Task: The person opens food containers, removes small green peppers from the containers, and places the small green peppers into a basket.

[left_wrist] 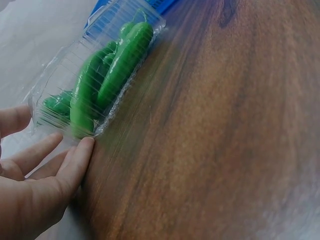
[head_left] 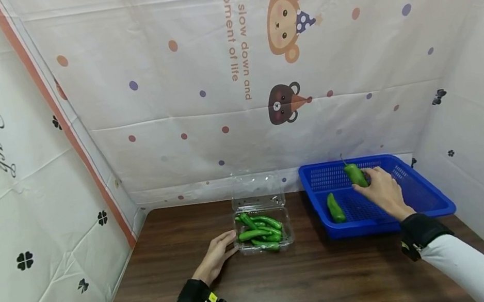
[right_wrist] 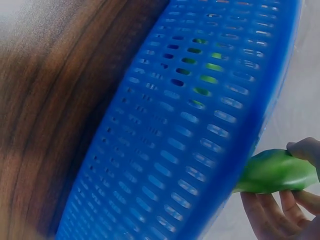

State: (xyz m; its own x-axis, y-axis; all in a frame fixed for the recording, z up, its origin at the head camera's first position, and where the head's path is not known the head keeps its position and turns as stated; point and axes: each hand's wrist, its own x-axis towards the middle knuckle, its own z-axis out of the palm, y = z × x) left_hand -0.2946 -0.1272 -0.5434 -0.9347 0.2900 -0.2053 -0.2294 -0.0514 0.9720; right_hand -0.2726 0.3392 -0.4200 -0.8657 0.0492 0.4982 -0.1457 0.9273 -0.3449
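Note:
Over the blue plastic basket [head_left: 336,234], my right hand [head_left: 384,193] pinches a green pepper [head_left: 355,175] between thumb and fingers, its stem pointing up and away. The right wrist view has this pepper just past the basket's rim, partly hidden by it. A second green pepper [head_left: 336,208] leans inside the basket at its left. My left hand [head_left: 216,255] rests its nearly straight fingertips against the left side of a clear plastic clamshell box [head_left: 289,240]. Several slim green peppers [left_wrist: 120,70] lie in that box, whose lid [head_left: 256,185] stands raised behind it.
Both containers stand on a dark wooden table [head_left: 291,290], box in the middle and basket to the right. Printed white cloth [head_left: 193,75] hangs behind the table and along both sides. A strip of table separates the box from the basket.

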